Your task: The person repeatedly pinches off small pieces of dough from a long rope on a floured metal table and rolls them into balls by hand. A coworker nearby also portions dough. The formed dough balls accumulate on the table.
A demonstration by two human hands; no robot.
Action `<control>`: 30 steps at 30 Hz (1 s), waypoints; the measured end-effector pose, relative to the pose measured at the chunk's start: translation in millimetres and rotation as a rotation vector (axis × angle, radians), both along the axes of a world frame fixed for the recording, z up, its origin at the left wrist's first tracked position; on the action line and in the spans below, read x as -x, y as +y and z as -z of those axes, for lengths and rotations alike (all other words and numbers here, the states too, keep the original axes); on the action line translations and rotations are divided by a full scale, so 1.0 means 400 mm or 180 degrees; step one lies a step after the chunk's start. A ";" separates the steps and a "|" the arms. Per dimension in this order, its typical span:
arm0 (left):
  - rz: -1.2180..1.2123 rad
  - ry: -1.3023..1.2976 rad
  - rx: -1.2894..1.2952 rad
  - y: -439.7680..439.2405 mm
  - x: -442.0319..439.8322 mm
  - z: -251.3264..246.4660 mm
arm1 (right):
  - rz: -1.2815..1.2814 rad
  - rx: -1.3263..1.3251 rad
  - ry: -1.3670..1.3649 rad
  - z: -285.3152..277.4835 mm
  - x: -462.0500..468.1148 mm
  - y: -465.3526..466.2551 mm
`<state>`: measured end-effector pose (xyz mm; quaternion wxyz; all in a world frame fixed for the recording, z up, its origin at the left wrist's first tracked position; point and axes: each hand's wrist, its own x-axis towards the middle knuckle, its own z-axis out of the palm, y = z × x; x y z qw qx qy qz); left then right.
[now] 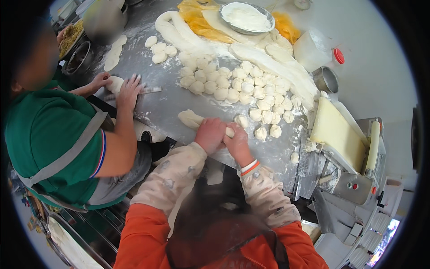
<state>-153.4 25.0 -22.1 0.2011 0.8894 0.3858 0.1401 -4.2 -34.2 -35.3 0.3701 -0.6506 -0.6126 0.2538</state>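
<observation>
A thick rope of pale dough (pixel 190 119) lies on the floured metal table (pixel 161 116), its free end pointing left. My left hand (pixel 211 135) is wrapped over the rope behind that end. Close beside it, my right hand (pixel 238 140) grips the rope's right end, where a short stretch of dough shows between the two hands. Just beyond my right hand sit single dough pieces (pixel 260 133). Farther off, many rounded dough pieces (pixel 221 82) are packed in a cluster, dusted with flour.
A co-worker in a green shirt (pixel 57 131) presses dough (pixel 115 84) at the left. Long dough strips (pixel 268 64) and a metal bowl of flour (pixel 247 17) lie at the back. A dough-rolling machine (pixel 339 134) stands right, near a metal cup (pixel 326 80) and plastic tub (pixel 311 49).
</observation>
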 end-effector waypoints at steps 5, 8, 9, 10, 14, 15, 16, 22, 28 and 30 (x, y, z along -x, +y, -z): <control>-0.0067 0.0890 0.0339 0.044 -0.056 0.021 | 0.0148 -0.0302 -0.0075 -0.036 -0.005 0.003; -0.0648 0.1739 -0.0407 0.051 -0.119 0.062 | -0.0067 0.0468 0.0724 -0.119 -0.012 0.006; -0.1319 0.2487 -0.1099 0.020 -0.173 0.156 | -0.0429 0.0412 0.0806 -0.263 0.043 0.016; -0.1311 0.2297 -0.1193 -0.005 -0.179 0.174 | -0.0360 0.0443 0.1029 -0.290 0.036 0.010; -0.0365 0.0438 0.0287 0.055 -0.007 -0.039 | 0.0353 0.0530 0.1629 -0.278 -0.076 0.086; -0.0368 0.0282 0.0220 0.053 0.027 -0.034 | 0.0275 0.0583 0.1281 -0.282 -0.078 0.078; -0.0326 0.0106 0.0170 0.047 0.047 -0.020 | 0.0210 0.0634 0.1052 -0.220 -0.084 0.058; -0.0032 -0.0306 0.0067 0.022 0.060 0.002 | -0.0019 0.0173 0.0687 0.020 0.034 0.028; -0.0276 0.0711 0.0102 0.056 0.005 0.008 | 0.0011 -0.0397 -0.0504 -0.042 0.046 0.053; -0.0365 0.0873 0.0158 0.081 -0.021 0.051 | -0.0175 0.0487 0.0471 -0.082 0.028 0.048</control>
